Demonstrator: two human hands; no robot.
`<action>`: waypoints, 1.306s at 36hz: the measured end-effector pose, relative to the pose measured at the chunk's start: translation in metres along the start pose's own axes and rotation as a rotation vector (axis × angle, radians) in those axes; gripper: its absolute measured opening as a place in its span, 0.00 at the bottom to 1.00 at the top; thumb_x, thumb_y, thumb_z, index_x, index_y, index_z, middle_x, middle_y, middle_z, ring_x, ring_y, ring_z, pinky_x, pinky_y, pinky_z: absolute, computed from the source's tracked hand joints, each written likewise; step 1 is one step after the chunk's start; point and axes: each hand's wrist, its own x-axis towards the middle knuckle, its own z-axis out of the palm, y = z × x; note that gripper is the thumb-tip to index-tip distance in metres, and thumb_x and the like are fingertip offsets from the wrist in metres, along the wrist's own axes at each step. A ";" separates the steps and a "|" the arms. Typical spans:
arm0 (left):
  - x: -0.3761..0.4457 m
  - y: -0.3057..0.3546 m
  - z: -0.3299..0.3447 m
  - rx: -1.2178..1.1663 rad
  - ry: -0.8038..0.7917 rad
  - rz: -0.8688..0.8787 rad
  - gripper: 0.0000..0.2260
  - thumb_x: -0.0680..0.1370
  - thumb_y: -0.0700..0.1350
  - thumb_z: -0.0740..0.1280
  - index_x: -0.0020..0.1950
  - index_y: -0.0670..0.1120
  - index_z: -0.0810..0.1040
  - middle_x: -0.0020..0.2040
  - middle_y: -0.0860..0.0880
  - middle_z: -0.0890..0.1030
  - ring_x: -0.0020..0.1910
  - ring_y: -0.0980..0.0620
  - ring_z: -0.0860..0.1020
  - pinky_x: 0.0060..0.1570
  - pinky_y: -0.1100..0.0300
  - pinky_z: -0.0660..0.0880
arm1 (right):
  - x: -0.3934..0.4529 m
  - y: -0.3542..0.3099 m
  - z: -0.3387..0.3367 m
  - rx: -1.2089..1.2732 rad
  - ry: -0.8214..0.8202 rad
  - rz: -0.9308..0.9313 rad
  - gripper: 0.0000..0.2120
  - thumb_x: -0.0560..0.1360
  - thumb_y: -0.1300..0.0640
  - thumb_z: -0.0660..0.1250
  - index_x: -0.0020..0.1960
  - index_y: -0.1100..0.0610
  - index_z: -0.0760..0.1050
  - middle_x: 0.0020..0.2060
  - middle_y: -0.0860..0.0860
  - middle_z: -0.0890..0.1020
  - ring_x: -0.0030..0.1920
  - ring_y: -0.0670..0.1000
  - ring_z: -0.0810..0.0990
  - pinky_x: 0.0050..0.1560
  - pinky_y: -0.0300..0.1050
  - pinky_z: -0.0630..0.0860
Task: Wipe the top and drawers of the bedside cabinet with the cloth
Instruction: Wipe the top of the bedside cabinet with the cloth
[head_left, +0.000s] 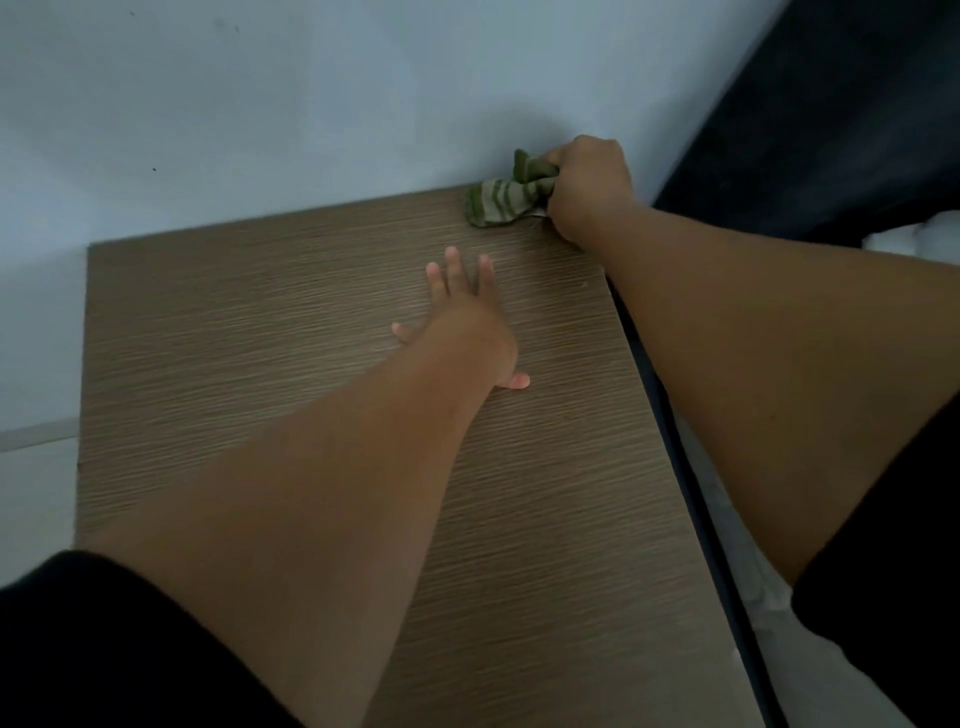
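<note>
Wood-grain top of the bedside cabinet (260, 364) fills our view, butted against a pale wall (260, 104). Our left hand (462, 322) lies flat on it, fingers spread, holding nothing. Beyond and to its right, our right hand (587, 182) is fisted around the green striped cloth (498, 200), bunched on the top's far right corner at the wall. Right of that hand, something dark, unclear.

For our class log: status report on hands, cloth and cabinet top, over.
Right hand shut on cloth, far right corner of cabinet top. Left hand flat, open, mid-top. Nothing else on top. Drawers out of view.
</note>
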 end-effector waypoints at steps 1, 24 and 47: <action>0.000 0.000 0.000 0.002 0.005 0.001 0.59 0.67 0.59 0.73 0.74 0.46 0.27 0.73 0.42 0.26 0.74 0.40 0.32 0.73 0.39 0.52 | -0.002 0.000 -0.001 -0.005 0.000 -0.007 0.18 0.74 0.69 0.59 0.60 0.59 0.78 0.57 0.58 0.79 0.59 0.56 0.76 0.55 0.41 0.72; -0.033 -0.006 0.036 -0.174 0.215 0.104 0.41 0.77 0.50 0.67 0.78 0.45 0.41 0.78 0.47 0.40 0.77 0.45 0.41 0.73 0.37 0.49 | -0.171 0.044 -0.004 -0.180 -0.150 -0.028 0.12 0.76 0.66 0.60 0.56 0.60 0.77 0.50 0.58 0.74 0.56 0.58 0.74 0.53 0.45 0.71; -0.143 -0.004 0.121 0.012 0.077 0.219 0.48 0.73 0.51 0.72 0.77 0.44 0.38 0.78 0.44 0.37 0.77 0.44 0.41 0.73 0.38 0.53 | -0.401 0.084 0.027 -0.141 -0.060 0.169 0.16 0.72 0.70 0.62 0.58 0.61 0.79 0.53 0.59 0.75 0.56 0.60 0.71 0.49 0.50 0.72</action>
